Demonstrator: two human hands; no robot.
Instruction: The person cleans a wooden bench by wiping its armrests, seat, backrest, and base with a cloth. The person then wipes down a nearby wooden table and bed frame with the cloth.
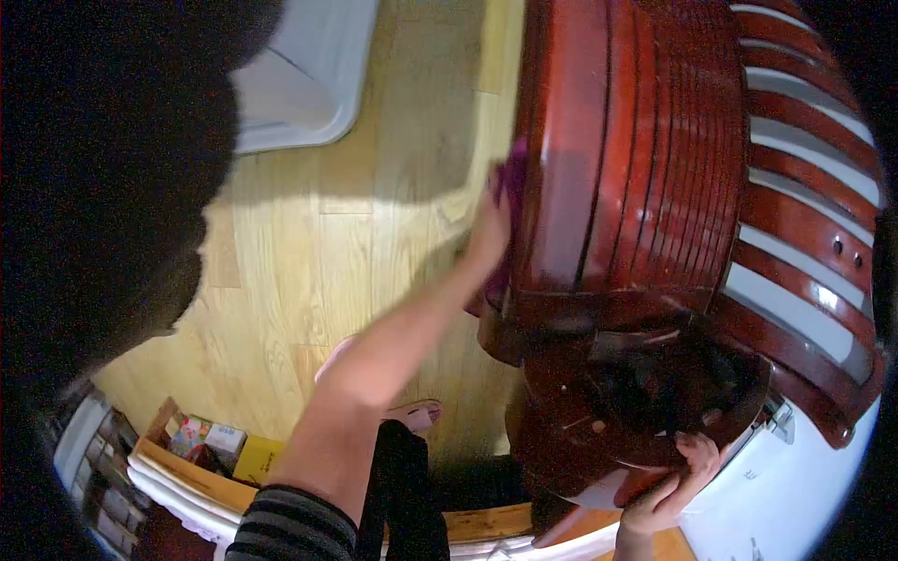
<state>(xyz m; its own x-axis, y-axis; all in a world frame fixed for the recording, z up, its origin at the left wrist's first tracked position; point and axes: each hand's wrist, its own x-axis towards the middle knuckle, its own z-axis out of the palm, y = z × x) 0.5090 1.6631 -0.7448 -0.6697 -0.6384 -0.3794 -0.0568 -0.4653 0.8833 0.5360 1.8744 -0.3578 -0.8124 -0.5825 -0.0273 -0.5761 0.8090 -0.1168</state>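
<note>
My left hand (496, 220), smeared by motion, holds a purple cloth (512, 187) against the front edge of a glossy red-brown wooden bench (645, 168). The bench has a grooved seat and a slatted back at the right. My left forearm, in a striped sleeve, reaches up from the bottom left. At the lower right my right hand (675, 481) grips the rim of a dark round wooden stool (571, 411) with its fingers bent over the edge. The stool stands close against the end of the bench. Part of the cloth is hidden by my left hand.
Light wood-plank floor (327, 243) runs left of the bench. A white plastic object (299, 93) stands at the upper left. An open drawer or box (201, 458) with small packages sits at the lower left. A white panel (786, 486) is beside the stool. My slippered foot (416, 414) shows below.
</note>
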